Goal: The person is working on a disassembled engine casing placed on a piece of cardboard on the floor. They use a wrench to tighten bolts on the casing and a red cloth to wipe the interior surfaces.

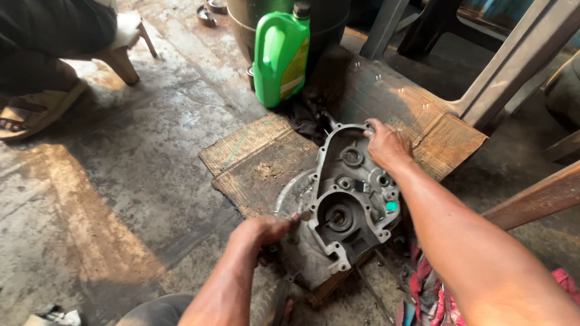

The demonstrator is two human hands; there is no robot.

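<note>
1. The engine casing [338, 205] was cast metal, matt grey, with a grimy, rough finish.
2. The cardboard sheet [260, 169] beneath it was worn, stained and fibrous.
3. The green jug [279, 57] at the far side was smooth, glossy plastic.
4. The floor [121, 181] was rough, patchy concrete.
5. The rag [429, 290] at the near right was soiled red cloth.

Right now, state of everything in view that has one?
Grey cast-metal engine case: tilted on cardboard, open side up.
Green plastic jug: upright, capped.
Flattened brown cardboard: lying flat, stained.
Left hand: closed at the case's left edge; what it holds is unclear.
Right hand: gripping the case's top rim.
</note>
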